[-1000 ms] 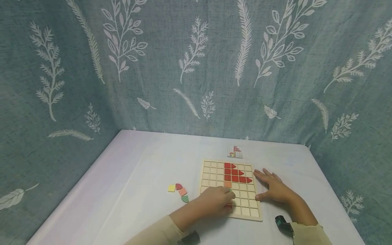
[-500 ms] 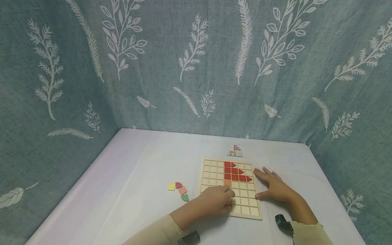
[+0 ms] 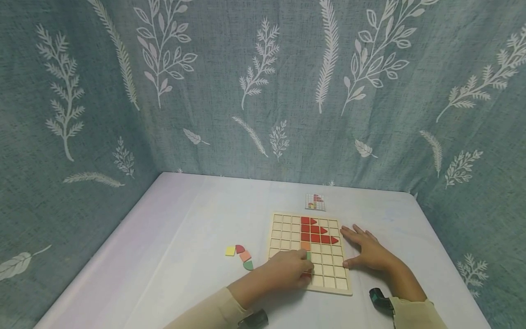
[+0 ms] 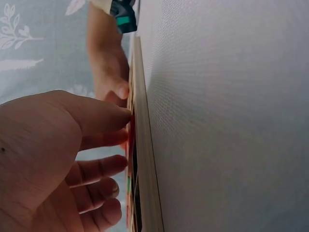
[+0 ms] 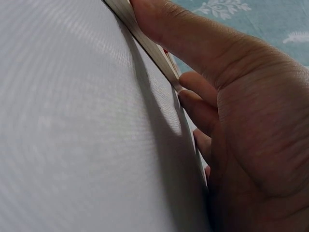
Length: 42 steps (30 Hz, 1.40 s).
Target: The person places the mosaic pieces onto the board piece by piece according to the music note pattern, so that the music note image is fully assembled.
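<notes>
A pale wooden grid board (image 3: pixel 330 287) lies on the table. Red tiles (image 3: pixel 315 238) form three rows with pointed right ends, above an orange tile (image 3: pixel 306 246) and a partly covered green tile (image 3: pixel 308 256). My left hand (image 3: pixel 288 269) reaches over the board's lower left part and hides several cells. In the left wrist view, its thumb and index fingertips pinch a red tile (image 4: pixel 131 126) at the board's surface. My right hand (image 3: pixel 367 251) rests at the board's right edge, fingers spread, the thumb touching the side.
Left of the board lie a yellow tile (image 3: pixel 230 251), a red quarter-round tile (image 3: pixel 240 249), an orange tile (image 3: pixel 245 256) and a green quarter-round tile (image 3: pixel 248 265). Behind the board is a small pattern card (image 3: pixel 315 202). A leaf-printed curtain (image 3: pixel 222 91) surrounds the table.
The left fingertips have shifted slightly toward the left and near side, so more of the green tile shows. The right hand and the loose tiles stay put.
</notes>
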Available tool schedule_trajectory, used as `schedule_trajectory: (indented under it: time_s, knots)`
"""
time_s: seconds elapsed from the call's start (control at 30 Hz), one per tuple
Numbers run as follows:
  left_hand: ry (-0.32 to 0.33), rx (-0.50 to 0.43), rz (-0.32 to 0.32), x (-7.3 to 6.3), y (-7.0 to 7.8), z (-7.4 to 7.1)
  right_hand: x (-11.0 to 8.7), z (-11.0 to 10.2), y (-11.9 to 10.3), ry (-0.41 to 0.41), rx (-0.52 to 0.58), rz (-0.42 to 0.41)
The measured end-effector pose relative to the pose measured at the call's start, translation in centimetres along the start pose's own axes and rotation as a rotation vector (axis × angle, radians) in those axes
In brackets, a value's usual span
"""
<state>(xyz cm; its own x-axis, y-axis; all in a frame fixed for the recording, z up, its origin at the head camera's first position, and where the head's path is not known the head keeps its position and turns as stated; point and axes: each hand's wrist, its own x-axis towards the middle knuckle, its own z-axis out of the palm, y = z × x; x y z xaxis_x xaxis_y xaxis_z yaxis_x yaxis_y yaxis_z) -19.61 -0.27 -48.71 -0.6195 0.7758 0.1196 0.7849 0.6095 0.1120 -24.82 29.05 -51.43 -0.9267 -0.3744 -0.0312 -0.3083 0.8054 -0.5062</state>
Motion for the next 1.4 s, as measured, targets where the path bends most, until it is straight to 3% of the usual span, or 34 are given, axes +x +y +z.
schedule_trajectory:
  time_s: [0.47, 0.73, 0.93, 1.17, 1.27, 1.4]
  knots:
    - [0.008, -0.005, -0.002, -0.6, -0.7, -0.8, 0.2, 0.0, -0.4, -0.008, 0.016, -0.002]
    - [-0.06, -0.097, -0.186, -2.3, -3.9, -2.9, 0.1, 0.5, -0.3, -0.012, 0.007, -0.002]
    - [-0.039, -0.075, -0.254, -4.3, -7.4, -3.8, 0.1, 0.2, -0.3, -0.012, -0.001, -0.011]
    - [-0.082, -0.133, -0.472, -6.5, -10.5, -4.5, 0.0, 0.2, -0.1, -0.004, -0.005, 0.005]
    - [-0.093, -0.143, -0.51, -7.4, -11.5, -4.7, -0.1, 0.2, -0.1, -0.006, 0.0, 0.005]
    - [-0.086, -0.13, -0.489, -8.6, -12.4, -4.8, -0.1, 0.2, -0.1, -0.003, 0.004, -0.003]
